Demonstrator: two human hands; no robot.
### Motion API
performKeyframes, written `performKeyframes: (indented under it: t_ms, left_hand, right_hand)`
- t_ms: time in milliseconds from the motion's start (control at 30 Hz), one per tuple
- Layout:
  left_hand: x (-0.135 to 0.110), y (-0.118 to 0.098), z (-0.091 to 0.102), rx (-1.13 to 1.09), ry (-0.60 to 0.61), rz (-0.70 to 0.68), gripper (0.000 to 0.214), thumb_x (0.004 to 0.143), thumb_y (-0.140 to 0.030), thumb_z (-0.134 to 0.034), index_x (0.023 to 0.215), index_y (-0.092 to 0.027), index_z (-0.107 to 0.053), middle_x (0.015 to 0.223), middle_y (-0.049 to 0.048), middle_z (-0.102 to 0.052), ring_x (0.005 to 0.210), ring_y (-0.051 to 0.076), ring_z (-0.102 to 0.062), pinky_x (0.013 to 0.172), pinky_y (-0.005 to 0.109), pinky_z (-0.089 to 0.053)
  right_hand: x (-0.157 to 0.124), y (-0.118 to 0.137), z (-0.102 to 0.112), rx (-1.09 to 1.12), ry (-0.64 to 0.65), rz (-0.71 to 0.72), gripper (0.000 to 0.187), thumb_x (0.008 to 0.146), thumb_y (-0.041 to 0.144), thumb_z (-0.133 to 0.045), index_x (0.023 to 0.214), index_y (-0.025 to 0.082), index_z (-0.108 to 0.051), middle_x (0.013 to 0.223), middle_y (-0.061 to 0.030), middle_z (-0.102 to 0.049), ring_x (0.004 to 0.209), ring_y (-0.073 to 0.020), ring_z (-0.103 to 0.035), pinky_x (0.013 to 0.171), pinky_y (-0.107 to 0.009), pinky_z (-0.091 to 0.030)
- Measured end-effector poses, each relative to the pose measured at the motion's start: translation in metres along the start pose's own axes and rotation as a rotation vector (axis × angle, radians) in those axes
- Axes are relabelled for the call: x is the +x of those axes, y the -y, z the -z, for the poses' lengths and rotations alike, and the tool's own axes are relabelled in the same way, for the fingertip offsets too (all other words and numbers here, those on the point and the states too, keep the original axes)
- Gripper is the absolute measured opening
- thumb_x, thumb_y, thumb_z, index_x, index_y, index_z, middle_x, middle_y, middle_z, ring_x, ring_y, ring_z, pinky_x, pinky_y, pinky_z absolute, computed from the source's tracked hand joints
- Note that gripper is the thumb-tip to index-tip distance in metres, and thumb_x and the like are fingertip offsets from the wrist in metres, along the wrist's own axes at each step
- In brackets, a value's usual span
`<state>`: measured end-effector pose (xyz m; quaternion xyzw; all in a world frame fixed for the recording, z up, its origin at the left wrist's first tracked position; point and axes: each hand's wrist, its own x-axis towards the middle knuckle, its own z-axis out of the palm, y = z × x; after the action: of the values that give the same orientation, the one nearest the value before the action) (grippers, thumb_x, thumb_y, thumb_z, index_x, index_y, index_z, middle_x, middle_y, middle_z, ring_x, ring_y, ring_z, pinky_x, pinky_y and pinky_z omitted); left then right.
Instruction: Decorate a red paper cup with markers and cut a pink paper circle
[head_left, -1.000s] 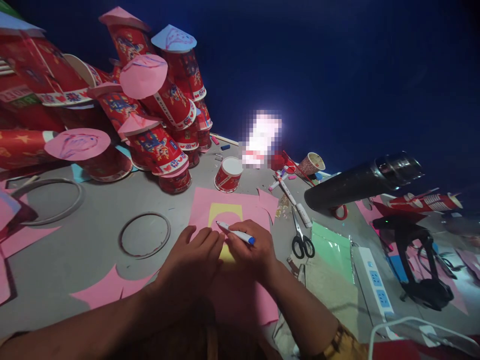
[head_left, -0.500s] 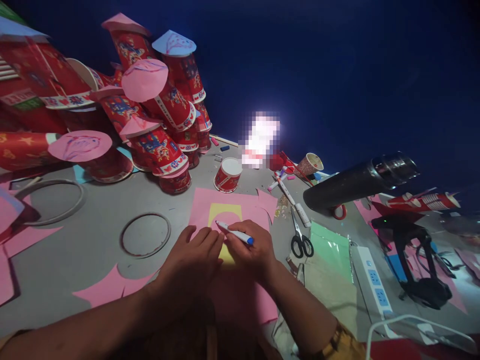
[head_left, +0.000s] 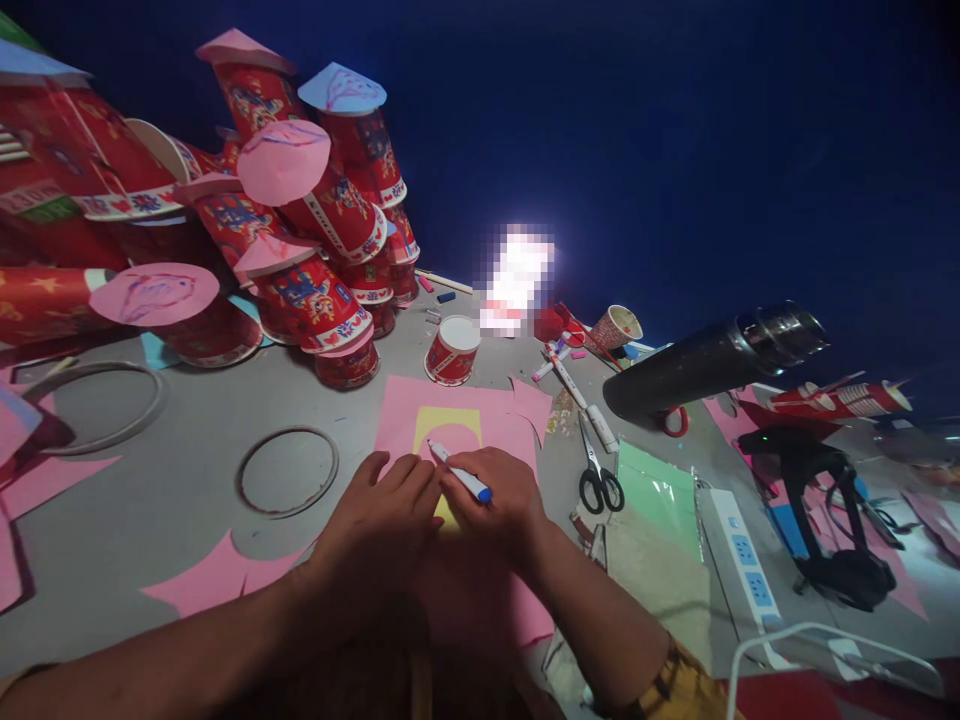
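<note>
My right hand (head_left: 499, 490) grips a white marker with a blue end (head_left: 463, 482). Its tip points up and left, at the edge of a round opening in a yellow paper piece (head_left: 424, 420). Pink shows through that opening, and the yellow piece lies on a large pink paper sheet (head_left: 397, 400). My left hand (head_left: 386, 510) lies over the left side of the papers, fingers stretched out, its fingertips beside the marker. Both hands hide the lower part of the yellow piece. Whether the marker tip touches the paper, I cannot tell.
Stacked red paper cups (head_left: 307, 295) with paper cone tops stand at left. A short red cup (head_left: 453, 352) sits behind the sheet. Scissors (head_left: 600, 480), a black cylinder (head_left: 675, 375) and a power strip (head_left: 742, 550) lie at right; a grey ring (head_left: 289, 470) at left.
The marker tip has shifted slightly left along the round opening, and its blue end has swung down and left with my right hand. My left hand stays on the papers.
</note>
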<state>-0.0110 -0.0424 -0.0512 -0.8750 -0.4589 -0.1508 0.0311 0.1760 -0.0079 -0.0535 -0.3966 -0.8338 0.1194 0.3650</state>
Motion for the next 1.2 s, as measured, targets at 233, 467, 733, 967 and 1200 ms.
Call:
performKeyframes:
  t_ms: [233, 467, 733, 967, 1200]
  left_hand:
    - [-0.0004, -0.0015, 0.0007, 0.001, 0.046, 0.016, 0.021, 0.087, -0.016, -0.076, 0.108, -0.016, -0.071, 0.099, 0.009, -0.071, 0.094, 0.03, -0.063, 0.092, 0.049, -0.042]
    - [0.0, -0.0012, -0.0003, 0.007, 0.001, 0.014, 0.012, 0.09, -0.011, -0.068, 0.098, -0.018, -0.071, 0.095, 0.0076, -0.072, 0.091, 0.029, -0.063, 0.092, 0.049, -0.044]
    - [0.0009, -0.0001, 0.0008, -0.007, -0.01, 0.007, 0.011, 0.086, -0.01, -0.07, 0.093, -0.018, -0.069, 0.095, 0.0087, -0.073, 0.092, 0.029, -0.065, 0.091, 0.048, -0.044]
    - [-0.0011, 0.0008, 0.0005, -0.003, 0.031, 0.005, 0.02, 0.087, -0.013, -0.074, 0.107, -0.015, -0.071, 0.099, 0.0092, -0.073, 0.094, 0.031, -0.064, 0.092, 0.05, -0.044]
    - [-0.0018, 0.001, -0.0047, -0.028, -0.013, 0.006, 0.014, 0.087, -0.009, -0.071, 0.097, -0.018, -0.07, 0.095, 0.0077, -0.071, 0.092, 0.029, -0.064, 0.091, 0.048, -0.044]
  right_hand:
    - [-0.0014, -0.0025, 0.006, -0.102, -0.047, -0.007, 0.018, 0.107, 0.03, -0.062, 0.108, 0.021, -0.077, 0.09, -0.0079, -0.085, 0.079, -0.0218, -0.081, 0.075, -0.032, -0.062]
    - [-0.0046, 0.0065, 0.0034, -0.085, -0.005, -0.025, 0.019, 0.108, 0.031, -0.06, 0.104, 0.024, -0.078, 0.088, -0.0041, -0.086, 0.078, -0.0205, -0.081, 0.074, -0.031, -0.062]
    - [-0.0003, 0.0005, -0.0022, -0.076, -0.027, 0.065, 0.022, 0.11, 0.03, -0.057, 0.106, 0.022, -0.077, 0.091, -0.0059, -0.086, 0.077, -0.0208, -0.08, 0.071, -0.032, -0.062]
    - [-0.0014, -0.0012, 0.0022, -0.137, -0.094, 0.044, 0.018, 0.109, 0.031, -0.061, 0.109, 0.021, -0.076, 0.09, -0.0073, -0.086, 0.078, -0.0221, -0.081, 0.073, -0.033, -0.062]
    - [-0.002, 0.0043, -0.0002, -0.151, -0.062, 0.088, 0.019, 0.11, 0.028, -0.058, 0.103, 0.021, -0.075, 0.089, -0.0056, -0.085, 0.076, -0.0187, -0.08, 0.072, -0.03, -0.06]
